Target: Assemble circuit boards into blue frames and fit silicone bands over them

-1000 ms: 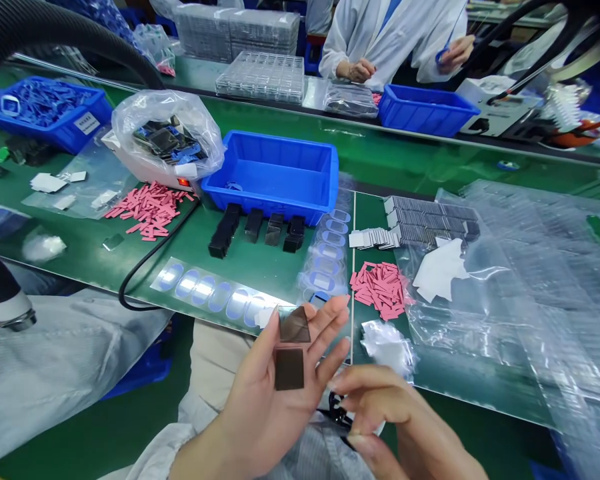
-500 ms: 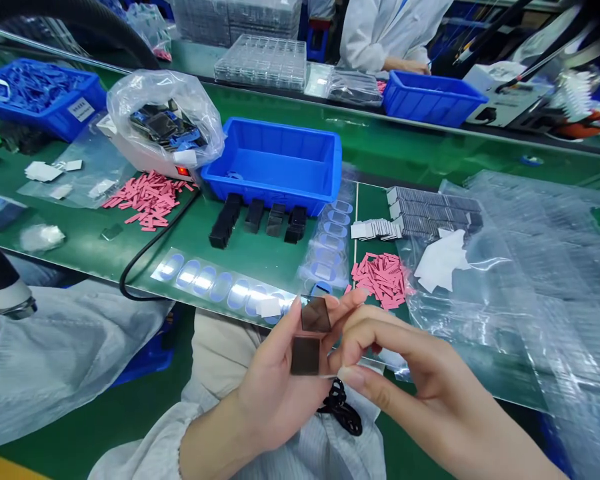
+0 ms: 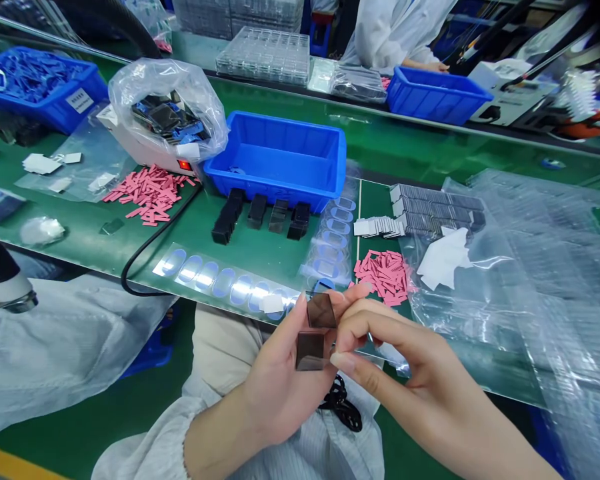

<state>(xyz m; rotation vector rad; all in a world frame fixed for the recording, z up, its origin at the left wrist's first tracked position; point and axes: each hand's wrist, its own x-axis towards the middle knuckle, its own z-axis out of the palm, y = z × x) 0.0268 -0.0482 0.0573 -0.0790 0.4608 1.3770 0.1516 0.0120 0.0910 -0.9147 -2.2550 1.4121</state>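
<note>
My left hand [image 3: 280,380] is closed on two small dark, glossy square panels, palm up, over my lap. The upper panel [image 3: 321,310] is tilted and lies near my left fingers. Just below it, the lower panel [image 3: 311,348] shows a paler strip along its bottom edge. My right hand [image 3: 395,363] is at the right side of the lower panel, with thumb and forefinger pinched together. Whatever sits between those fingertips is too small or too clear to make out.
Beyond my hands lie a clear strip with oval stickers [image 3: 223,283], pink strips [image 3: 385,277] and stacks of dark pieces [image 3: 229,217]. Farther back stand a blue bin [image 3: 275,190] and an open plastic bag [image 3: 123,90] of parts. Clear plastic sheeting [image 3: 545,287] covers the right. A co-worker's sleeve [image 3: 380,30] shows across the bench.
Both panels and my left hand sit slightly farther right and higher in view. My right fingertips have shifted a little up and left, still pinched beside the lower panel, whose bottom edge now looks paler.
</note>
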